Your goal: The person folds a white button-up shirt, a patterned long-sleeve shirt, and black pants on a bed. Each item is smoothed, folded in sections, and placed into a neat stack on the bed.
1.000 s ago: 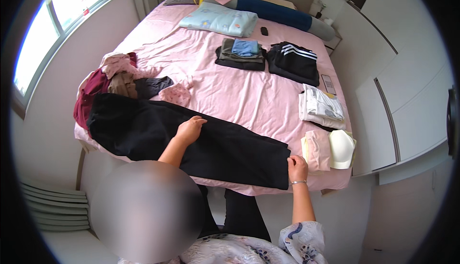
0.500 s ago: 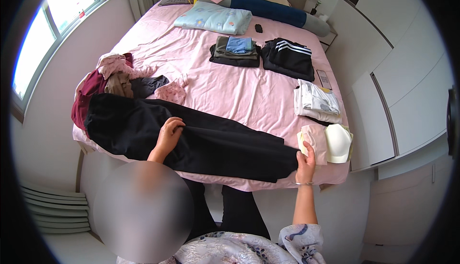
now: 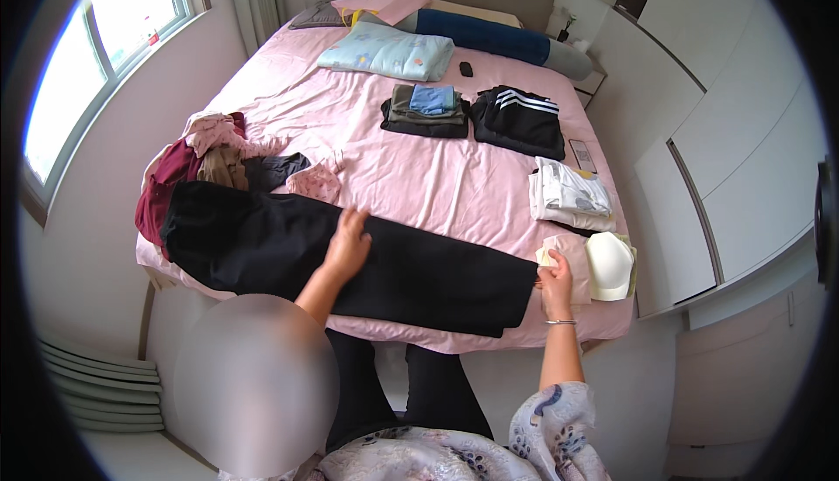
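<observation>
Black trousers lie lengthwise across the near side of the bed, legs laid together. Their waist end is at the left and the hems are at the right. My left hand rests on the upper part of the legs with its fingers stretched out, slightly blurred. At the hem end, my right hand pinches the corner of the trousers, beside a folded pale pink garment and a cream bra. A heap of loose clothes, with a dark red garment, lies against the waist end.
Farther back on the pink bed sheet are folded white clothes, a folded black garment with white stripes, a dark stack topped with blue, a phone and a pale blue quilt. White cabinets stand at the right.
My left hand has slid right along the trousers. The upper leg has come down over the other, and its raised fold has flattened. My right hand stays at the hem.
</observation>
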Available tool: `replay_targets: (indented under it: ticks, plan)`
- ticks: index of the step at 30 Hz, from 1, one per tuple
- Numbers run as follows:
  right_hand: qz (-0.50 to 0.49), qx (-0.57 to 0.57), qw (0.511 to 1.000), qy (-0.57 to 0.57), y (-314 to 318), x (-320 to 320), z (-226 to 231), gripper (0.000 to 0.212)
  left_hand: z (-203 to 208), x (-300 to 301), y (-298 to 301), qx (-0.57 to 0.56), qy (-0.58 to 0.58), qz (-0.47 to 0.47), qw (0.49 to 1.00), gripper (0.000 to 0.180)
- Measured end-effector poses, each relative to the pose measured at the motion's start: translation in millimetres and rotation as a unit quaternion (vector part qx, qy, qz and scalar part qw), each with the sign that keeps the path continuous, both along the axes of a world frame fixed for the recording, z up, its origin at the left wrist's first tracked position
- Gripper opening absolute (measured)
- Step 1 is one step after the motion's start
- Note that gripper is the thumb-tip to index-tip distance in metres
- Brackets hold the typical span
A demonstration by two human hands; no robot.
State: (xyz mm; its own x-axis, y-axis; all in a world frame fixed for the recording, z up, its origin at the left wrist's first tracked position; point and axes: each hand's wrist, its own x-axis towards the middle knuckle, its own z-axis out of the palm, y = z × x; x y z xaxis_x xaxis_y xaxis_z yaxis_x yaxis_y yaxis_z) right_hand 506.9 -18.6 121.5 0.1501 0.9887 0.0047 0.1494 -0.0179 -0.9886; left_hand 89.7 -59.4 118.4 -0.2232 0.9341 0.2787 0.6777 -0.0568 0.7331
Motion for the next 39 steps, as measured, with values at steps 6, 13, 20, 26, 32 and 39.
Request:
replay_targets:
  ticks: [6, 13, 20, 26, 32, 39]
  plan:
    - [-0.043, -0.099, 0.994, -0.027, -38, 38, -127, 0.029, -50, 47, -90, 0.017, 0.066, -0.099, 0.993, 0.044]
    - [0.090, -0.152, 0.981, -0.074, -91, 24, -106, 0.020, -69, 56, -139, -0.016, 0.151, -0.079, 0.985, 0.045]
    - [0.166, -0.230, 0.936, 0.208, -112, 20, -21, 0.016, -62, 82, -145, -0.027, 0.146, -0.075, 0.986, 0.052]
    - [0.072, -0.237, 0.965, 0.087, -100, 11, -3, 0.024, -30, 160, -112, 0.052, 0.120, -0.204, 0.970, 0.056]
    - [0.049, -0.215, 0.968, 0.123, -95, 0, 10, 0.024, -38, 219, -81, -0.019, 0.200, -0.236, 0.951, 0.032]
    - [-0.020, -0.161, 0.960, 0.227, -73, 12, -21, 0.019, -73, 151, -33, -0.295, -0.512, -0.052, 0.805, 0.027]
